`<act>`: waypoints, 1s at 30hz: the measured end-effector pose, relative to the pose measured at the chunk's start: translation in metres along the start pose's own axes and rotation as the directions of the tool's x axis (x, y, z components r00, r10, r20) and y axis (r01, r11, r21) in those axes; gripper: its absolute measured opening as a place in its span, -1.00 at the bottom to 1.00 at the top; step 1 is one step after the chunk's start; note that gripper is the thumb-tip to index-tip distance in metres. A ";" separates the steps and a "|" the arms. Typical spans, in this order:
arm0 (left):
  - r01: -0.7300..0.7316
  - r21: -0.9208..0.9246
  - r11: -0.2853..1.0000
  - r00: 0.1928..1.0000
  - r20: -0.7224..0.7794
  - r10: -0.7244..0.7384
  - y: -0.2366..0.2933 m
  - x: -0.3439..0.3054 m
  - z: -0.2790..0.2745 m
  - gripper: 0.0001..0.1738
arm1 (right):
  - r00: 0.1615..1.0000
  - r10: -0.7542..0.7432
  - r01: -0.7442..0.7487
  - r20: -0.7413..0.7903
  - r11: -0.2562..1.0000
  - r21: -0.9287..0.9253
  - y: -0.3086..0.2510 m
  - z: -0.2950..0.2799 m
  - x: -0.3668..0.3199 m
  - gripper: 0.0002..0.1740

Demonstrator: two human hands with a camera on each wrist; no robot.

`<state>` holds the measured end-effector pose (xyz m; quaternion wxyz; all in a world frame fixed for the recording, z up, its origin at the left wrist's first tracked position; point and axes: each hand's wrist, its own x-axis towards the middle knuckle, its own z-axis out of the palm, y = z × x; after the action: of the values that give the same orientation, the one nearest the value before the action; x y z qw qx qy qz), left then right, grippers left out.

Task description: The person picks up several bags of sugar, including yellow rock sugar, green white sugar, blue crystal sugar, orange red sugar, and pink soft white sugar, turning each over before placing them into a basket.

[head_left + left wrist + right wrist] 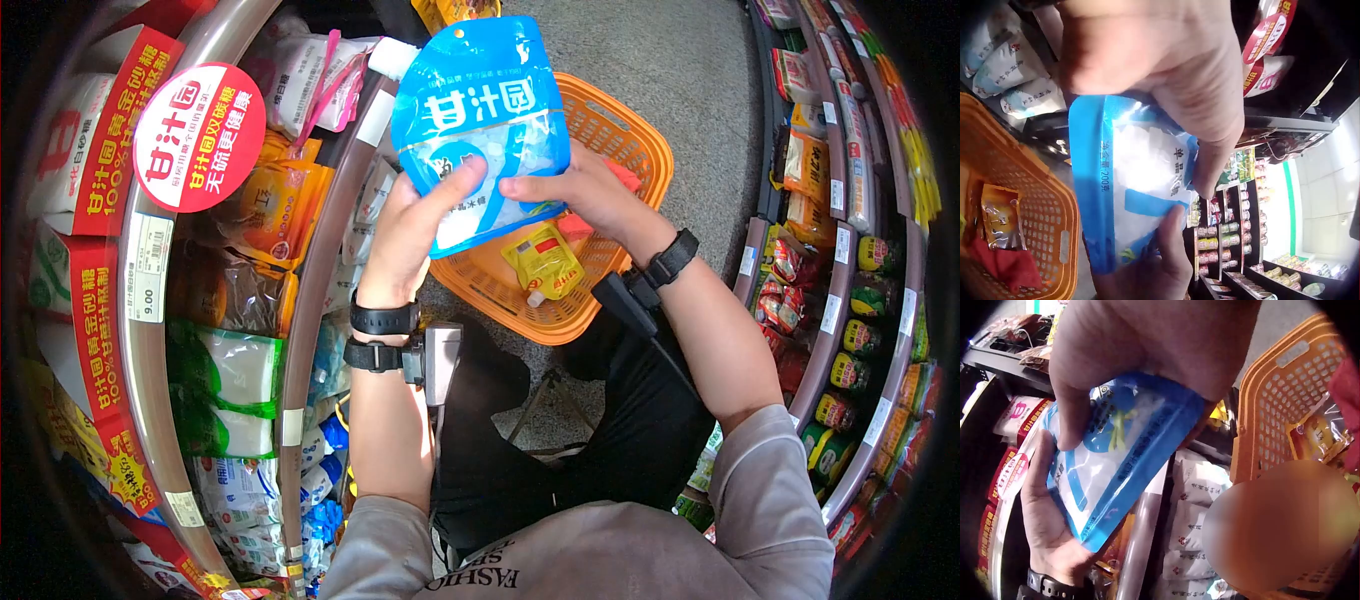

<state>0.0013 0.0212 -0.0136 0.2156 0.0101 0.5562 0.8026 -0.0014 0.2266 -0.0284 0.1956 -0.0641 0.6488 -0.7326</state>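
A blue and white spouted pouch [490, 130] is held up over the basket in the head view, its white cap at the upper left. My left hand [405, 225] grips its left lower side, thumb across the front; my right hand [600, 200] grips the right lower side, thumb also on the front. The two thumbs point toward each other without touching. In the left wrist view the pouch [1141, 181] shows its clear window with white contents. The right wrist view shows both hands around the pouch [1122, 444]. Fingers behind it are hidden.
An orange basket [650, 150] below holds a yellow pouch [545, 262] and something red. Shelves of bagged goods [235, 370] stand close on the left, with a round red sign [200, 137]. Shelves with jars [850, 370] line the right.
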 end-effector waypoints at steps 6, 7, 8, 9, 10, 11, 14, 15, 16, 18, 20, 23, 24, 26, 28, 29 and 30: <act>-0.007 -0.041 0.999 1.000 0.004 0.007 0.003 -0.001 0.002 -0.37 | 0.999 -0.047 0.047 0.001 0.999 -0.017 -0.001 0.003 -0.002 -0.33; -0.012 -0.040 0.999 1.000 0.004 0.012 0.003 -0.002 0.003 -0.37 | 0.999 -0.033 0.033 -0.002 0.999 -0.002 -0.002 0.003 -0.001 -0.34; -0.016 -0.040 0.999 1.000 0.005 0.016 0.003 -0.002 0.003 -0.37 | 0.999 -0.036 0.036 -0.001 0.999 -0.007 -0.001 0.002 -0.001 -0.34; -0.019 -0.030 0.999 1.000 0.004 0.019 0.002 -0.002 0.002 -0.36 | 0.999 -0.038 0.038 0.000 0.999 -0.011 0.001 0.000 0.001 -0.35; -0.022 -0.020 1.000 1.000 0.004 0.022 0.001 -0.001 0.002 -0.36 | 0.999 -0.042 0.042 0.002 0.999 -0.016 0.002 0.000 0.001 -0.35; -0.025 -0.009 1.000 1.000 0.003 0.025 0.000 -0.001 0.001 -0.35 | 1.000 -0.029 0.029 0.001 1.000 -0.010 0.002 0.000 0.001 -0.35; -0.072 0.013 0.997 0.995 -0.075 0.073 -0.002 0.002 0.002 -0.33 | 1.000 -0.010 0.010 0.016 1.000 -0.004 0.002 0.002 0.001 -0.38; -0.087 -0.041 0.995 0.993 -0.083 0.084 -0.002 0.003 0.002 -0.33 | 0.999 -0.016 0.016 0.034 1.000 -0.010 0.005 0.003 0.002 -0.40; -0.103 -0.095 0.990 0.991 -0.092 0.094 -0.001 0.005 0.002 -0.32 | 0.998 -0.021 0.022 0.051 1.000 -0.017 0.006 0.004 0.002 -0.41; -0.104 -0.169 0.980 0.991 -0.099 0.088 -0.001 0.008 0.000 -0.31 | 0.998 -0.039 0.040 0.039 0.999 -0.029 0.006 0.006 0.002 -0.43; -0.131 -0.175 0.976 0.988 -0.107 0.114 -0.002 0.008 0.001 -0.32 | 0.998 -0.042 0.043 0.041 0.998 -0.047 0.005 0.007 0.002 -0.44; -0.123 -0.206 0.971 0.989 -0.108 0.102 -0.003 0.010 -0.001 -0.32 | 0.998 -0.032 0.037 0.053 0.995 -0.094 0.007 0.005 0.003 -0.43; -0.111 -0.220 0.969 0.990 -0.107 0.090 -0.004 0.010 -0.002 -0.32 | 0.998 -0.035 0.041 0.053 0.992 -0.120 0.007 0.004 0.003 -0.42; -0.111 -0.208 0.972 0.990 -0.105 0.091 -0.002 0.010 -0.001 -0.32 | 0.998 -0.046 0.054 0.053 0.986 -0.155 0.008 0.003 0.003 -0.43; -0.113 -0.215 0.970 0.990 -0.107 0.092 -0.001 0.010 0.000 -0.33 | 0.997 -0.063 0.071 0.053 0.982 -0.174 0.009 0.002 0.003 -0.44; -0.115 -0.228 0.967 0.990 -0.110 0.092 -0.001 0.010 -0.001 -0.34 | 0.997 -0.068 0.074 0.047 0.987 -0.144 0.009 0.003 0.003 -0.46; -0.116 -0.240 0.964 0.989 -0.112 0.092 -0.002 0.010 -0.001 -0.36 | 0.997 -0.073 0.077 0.041 0.991 -0.113 0.009 0.005 0.003 -0.49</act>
<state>-0.0078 0.0247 -0.0177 0.1446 -0.0277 0.4612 0.8750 -0.0012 0.2204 -0.0372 0.1757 -0.1129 0.6831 -0.6998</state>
